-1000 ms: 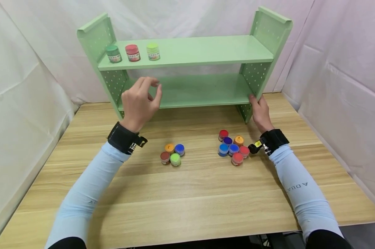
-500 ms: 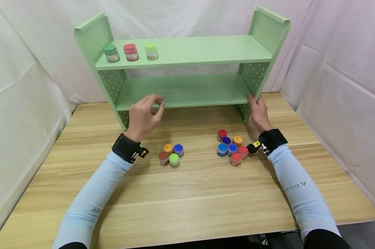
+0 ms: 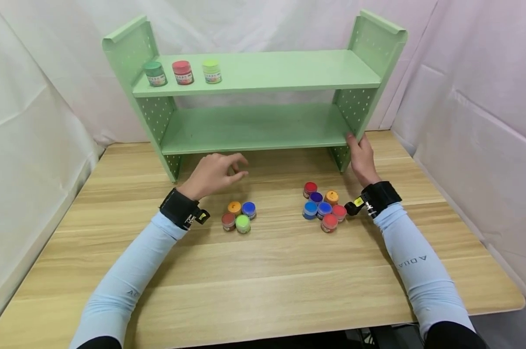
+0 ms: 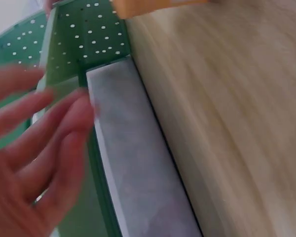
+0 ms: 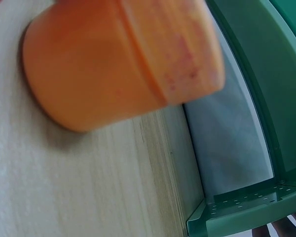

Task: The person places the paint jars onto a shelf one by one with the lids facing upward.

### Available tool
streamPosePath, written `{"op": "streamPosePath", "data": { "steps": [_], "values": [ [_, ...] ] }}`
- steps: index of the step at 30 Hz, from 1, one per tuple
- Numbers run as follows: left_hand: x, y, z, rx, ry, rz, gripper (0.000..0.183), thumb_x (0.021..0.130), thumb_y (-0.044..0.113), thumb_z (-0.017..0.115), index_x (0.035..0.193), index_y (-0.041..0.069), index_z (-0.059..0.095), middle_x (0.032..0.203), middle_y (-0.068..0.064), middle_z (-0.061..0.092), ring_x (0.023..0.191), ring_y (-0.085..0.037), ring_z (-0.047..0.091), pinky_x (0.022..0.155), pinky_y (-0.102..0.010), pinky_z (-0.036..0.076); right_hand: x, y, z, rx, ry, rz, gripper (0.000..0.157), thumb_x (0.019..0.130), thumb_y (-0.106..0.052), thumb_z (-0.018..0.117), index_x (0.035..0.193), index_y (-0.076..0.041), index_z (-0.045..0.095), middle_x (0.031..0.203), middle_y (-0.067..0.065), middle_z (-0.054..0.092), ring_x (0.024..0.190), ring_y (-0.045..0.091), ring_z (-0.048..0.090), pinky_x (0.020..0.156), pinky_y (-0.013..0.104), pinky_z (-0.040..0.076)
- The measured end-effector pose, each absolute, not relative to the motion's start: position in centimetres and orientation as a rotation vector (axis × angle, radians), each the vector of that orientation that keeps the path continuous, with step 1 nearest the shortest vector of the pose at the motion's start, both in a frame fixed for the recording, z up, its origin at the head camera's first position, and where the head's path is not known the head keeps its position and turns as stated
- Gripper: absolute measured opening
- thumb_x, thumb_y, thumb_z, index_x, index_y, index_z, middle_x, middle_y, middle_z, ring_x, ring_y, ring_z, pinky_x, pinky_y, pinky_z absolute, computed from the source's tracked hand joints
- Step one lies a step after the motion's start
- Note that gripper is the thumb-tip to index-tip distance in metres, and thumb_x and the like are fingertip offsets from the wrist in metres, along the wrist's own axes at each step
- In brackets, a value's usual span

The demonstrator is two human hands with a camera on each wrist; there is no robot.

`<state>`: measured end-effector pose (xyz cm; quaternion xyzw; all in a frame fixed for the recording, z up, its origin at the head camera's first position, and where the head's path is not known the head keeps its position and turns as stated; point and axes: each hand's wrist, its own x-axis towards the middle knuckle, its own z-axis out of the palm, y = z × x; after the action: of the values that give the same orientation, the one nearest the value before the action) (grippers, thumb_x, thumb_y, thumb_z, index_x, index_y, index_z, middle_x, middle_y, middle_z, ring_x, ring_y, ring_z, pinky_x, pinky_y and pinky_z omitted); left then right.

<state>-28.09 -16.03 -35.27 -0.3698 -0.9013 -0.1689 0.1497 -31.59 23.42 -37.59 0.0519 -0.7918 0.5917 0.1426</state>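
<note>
Head: left hand (image 3: 216,174) sits lower than 0.5 s ago, before the shelf (image 3: 254,131), thumb and forefinger now parted, nearer 4 jars (image 3: 243,224) back from the table's (image 3: 263,291) near edge (seemingly between jars); right hand (image 3: 362,160) grips shelf's right end | Left wrist: blurred fingers loosely spread, empty | Right wrist: orange jar (image 5: 89,69) on table.

pale-green shelf rack (image 3: 263,70), white-dotted side panels (image 3: 152,118), dark-green jar (image 3: 155,74), red jar (image 3: 183,73), lime jar (image 3: 212,71), orange jar (image 5: 113,64), blue-lidded jar (image 3: 248,208), brown-lidded jar (image 3: 229,221), light wood-grain tabletop (image 3: 267,276), pale-blue sleeves (image 3: 420,264) with dark lettering, black wrist straps (image 3: 380,194), white backdrop (image 3: 258,29)
</note>
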Motion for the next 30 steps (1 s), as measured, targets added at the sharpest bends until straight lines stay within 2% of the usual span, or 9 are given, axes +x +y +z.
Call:
{"op": "streamPosePath", "data": {
  "steps": [4, 8, 16, 30],
  "values": [
    [-27.8, -15.7, -35.1, -1.200, -2.801, -0.491, 0.033, 0.087, 0.040, 0.065, 0.112, 0.018, 0.067, 0.081, 0.014, 0.065, 0.068, -0.002, 0.059, 0.061, -0.027, 0.046, -32.5, 24.0, -38.5, 0.139, -2.288, 1.687, 0.058, 0.101, -0.043, 0.037, 0.153, -0.023, 0.022, 0.149, 0.005, 0.035, 0.130, 0.015, 0.034, 0.104, 0.038, 0.027],
    [-27.4, -15.3, -35.4, -1.304, -2.908, -0.551, 0.035, 0.086, 0.041, 0.067, 0.111, 0.017, 0.070, 0.085, 0.014, 0.065, 0.074, -0.004, 0.060, 0.063, -0.026, 0.047, -33.0, 24.3, -38.9, 0.138, -2.276, 1.682, 0.059, 0.100, -0.045, 0.038, 0.153, -0.024, 0.022, 0.149, 0.003, 0.035, 0.129, 0.014, 0.034, 0.104, 0.037, 0.027],
    [-26.8, -14.7, -36.1, -1.380, -3.057, -0.661, 0.037, 0.086, 0.042, 0.067, 0.113, 0.017, 0.070, 0.094, 0.015, 0.066, 0.087, -0.003, 0.061, 0.079, -0.028, 0.046, -33.0, 24.1, -39.0, 0.158, -2.269, 1.708, 0.058, 0.101, -0.045, 0.038, 0.153, -0.025, 0.021, 0.149, 0.003, 0.034, 0.130, 0.015, 0.033, 0.104, 0.039, 0.026],
    [-26.9, -14.5, -36.3, -1.440, -3.024, -0.643, 0.025, 0.091, 0.029, 0.064, 0.110, 0.013, 0.071, 0.079, 0.010, 0.067, 0.072, -0.008, 0.060, 0.066, -0.029, 0.045, -33.0, 24.0, -39.0, 0.166, -2.265, 1.695, 0.058, 0.101, -0.043, 0.038, 0.154, -0.024, 0.021, 0.149, 0.003, 0.033, 0.131, 0.014, 0.032, 0.105, 0.038, 0.025]
  ]
}}
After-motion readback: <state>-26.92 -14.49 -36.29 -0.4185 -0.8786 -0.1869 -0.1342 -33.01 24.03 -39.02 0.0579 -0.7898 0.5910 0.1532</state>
